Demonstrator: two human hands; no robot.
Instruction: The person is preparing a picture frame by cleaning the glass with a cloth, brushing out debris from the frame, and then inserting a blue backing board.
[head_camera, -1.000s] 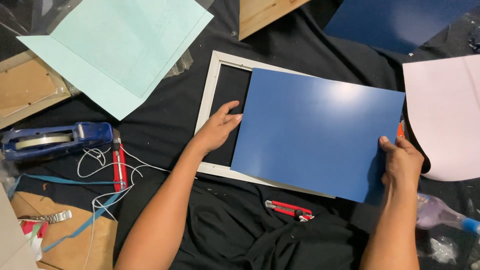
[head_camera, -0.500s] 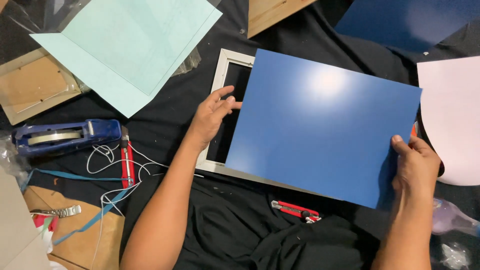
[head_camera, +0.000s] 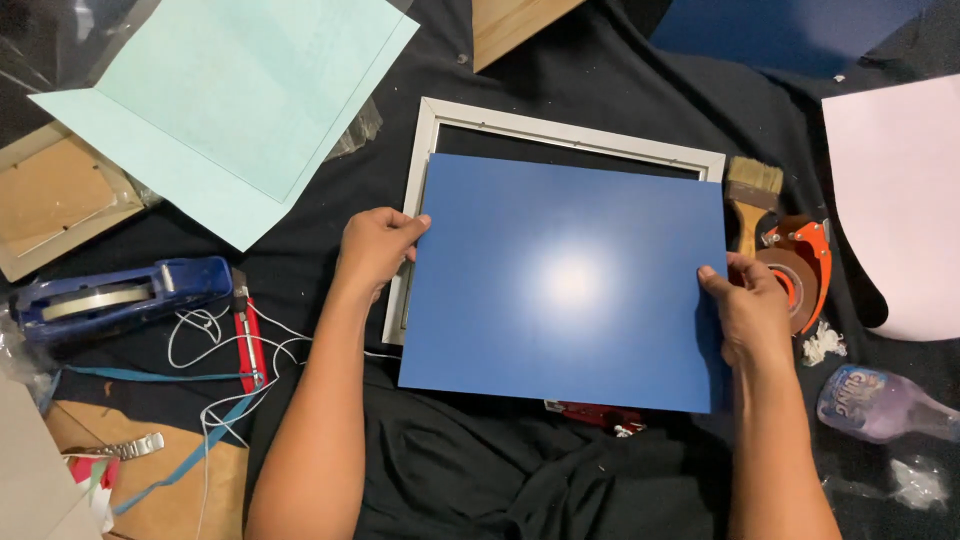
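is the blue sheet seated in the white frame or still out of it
Out of it. The blue sheet lies askew over the white frame, overhanging its lower side, with the left hand and right hand gripping its edges.

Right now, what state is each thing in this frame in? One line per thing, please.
blue sheet: held flat at both side edges, covering most of the frame.
white frame: lying flat on the black cloth, mostly hidden.
left hand: gripping the sheet's left edge.
right hand: gripping the sheet's right edge.
blue tape dispenser: resting on its side, untouched.
paintbrush: lying flat beside the frame.
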